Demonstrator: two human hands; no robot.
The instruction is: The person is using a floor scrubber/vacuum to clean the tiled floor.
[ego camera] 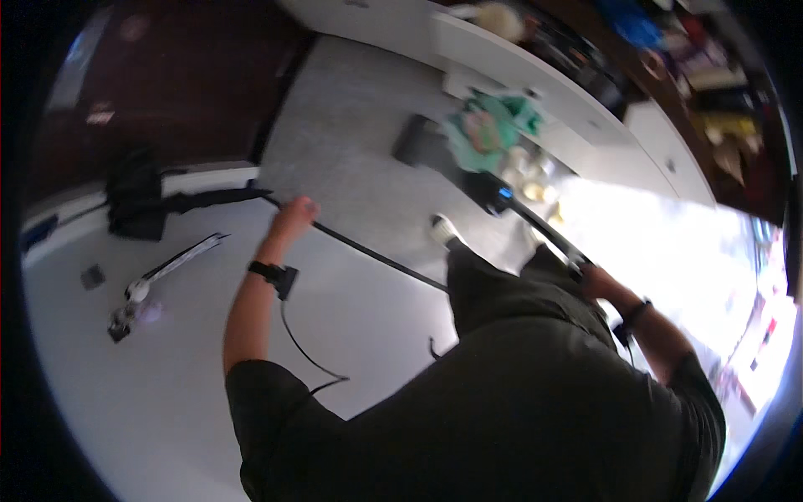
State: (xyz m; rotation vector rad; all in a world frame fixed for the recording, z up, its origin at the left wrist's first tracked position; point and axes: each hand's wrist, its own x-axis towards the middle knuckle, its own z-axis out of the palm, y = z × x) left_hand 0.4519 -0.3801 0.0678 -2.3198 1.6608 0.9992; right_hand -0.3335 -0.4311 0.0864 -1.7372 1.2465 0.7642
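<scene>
My left hand (295,216) is closed around a thin black rod (379,256), which slopes down to the right until my clothing hides it. In my right hand (599,282) is the handle of an upright floor cleaner (486,191). Its dark body carries a small lit blue display, and its wide head (417,140) rests on the grey floor ahead of my feet. Motion blur softens the cleaner's head. Near my left hand, a long dark object (216,199), perhaps a folded umbrella, reaches towards the rod's upper end.
A green plastic bag (495,119) lies beside the cleaner's head, with blurred pale yellow items (533,185) near it. White cabinets (564,113) run along the right under a cluttered brown counter (627,56). A black bag (135,201) and a white-and-black hanging object (182,260) are at left.
</scene>
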